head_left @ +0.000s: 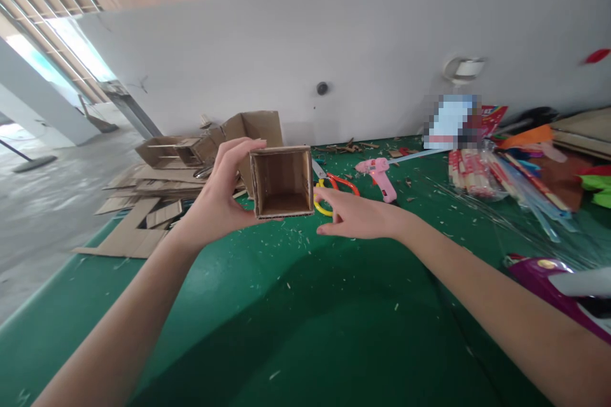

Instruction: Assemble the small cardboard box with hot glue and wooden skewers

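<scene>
A small cardboard box [281, 181], open side turned toward the camera, is held above the green table [286, 318], near its far left part. It is pinched by the left hand [219, 197], fingers over the top edge and thumb at the bottom. The right hand [356, 216] is held loosely spread just beside the box, fingertips at the scissors [329, 194]; contact cannot be told. A pink glue gun [382, 175] lies just beyond the scissors. Cardboard scraps [157, 191] are piled at left.

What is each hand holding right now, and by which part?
The left hand holds the small open cardboard box by its left wall. The right hand, open beside it, holds nothing.
</scene>
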The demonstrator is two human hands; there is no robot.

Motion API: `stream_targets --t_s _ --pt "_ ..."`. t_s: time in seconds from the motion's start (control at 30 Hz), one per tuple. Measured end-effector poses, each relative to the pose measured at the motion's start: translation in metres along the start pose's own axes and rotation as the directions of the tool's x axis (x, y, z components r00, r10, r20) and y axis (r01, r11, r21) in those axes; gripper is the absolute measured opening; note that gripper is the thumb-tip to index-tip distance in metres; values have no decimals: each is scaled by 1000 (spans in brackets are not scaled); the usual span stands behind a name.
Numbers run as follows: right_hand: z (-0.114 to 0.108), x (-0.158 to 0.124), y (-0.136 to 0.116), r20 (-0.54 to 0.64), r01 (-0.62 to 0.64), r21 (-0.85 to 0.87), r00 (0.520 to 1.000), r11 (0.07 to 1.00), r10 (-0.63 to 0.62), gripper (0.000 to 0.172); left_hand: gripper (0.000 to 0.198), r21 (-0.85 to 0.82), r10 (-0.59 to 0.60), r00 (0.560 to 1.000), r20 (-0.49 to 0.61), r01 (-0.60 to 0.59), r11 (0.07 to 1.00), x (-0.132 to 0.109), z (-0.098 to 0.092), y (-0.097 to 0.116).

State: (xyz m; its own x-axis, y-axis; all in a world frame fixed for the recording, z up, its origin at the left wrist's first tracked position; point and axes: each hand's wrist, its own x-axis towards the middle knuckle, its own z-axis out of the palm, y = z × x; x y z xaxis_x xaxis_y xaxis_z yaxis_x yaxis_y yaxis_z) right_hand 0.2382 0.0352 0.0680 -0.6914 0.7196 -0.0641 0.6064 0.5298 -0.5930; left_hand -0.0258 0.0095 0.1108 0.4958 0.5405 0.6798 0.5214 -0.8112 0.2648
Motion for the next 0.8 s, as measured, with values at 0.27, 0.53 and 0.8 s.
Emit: stream_targets --t_s 0.27,0.53,0.8 --pt "-33 -27 -26 121 -272 -401 931 875 345 40 91 44 6 1000 -28 -5 999 -3 4 -3" --pt "-72 -46 -1 -187 -717 -425 667 553 721 54 75 209 75 997 -16 -70 975 0 6 -2" --pt "-41 -11 62 -467 -708 -235 683 666 561 47 79 304 14 998 57 -31 952 -3 8 -2"
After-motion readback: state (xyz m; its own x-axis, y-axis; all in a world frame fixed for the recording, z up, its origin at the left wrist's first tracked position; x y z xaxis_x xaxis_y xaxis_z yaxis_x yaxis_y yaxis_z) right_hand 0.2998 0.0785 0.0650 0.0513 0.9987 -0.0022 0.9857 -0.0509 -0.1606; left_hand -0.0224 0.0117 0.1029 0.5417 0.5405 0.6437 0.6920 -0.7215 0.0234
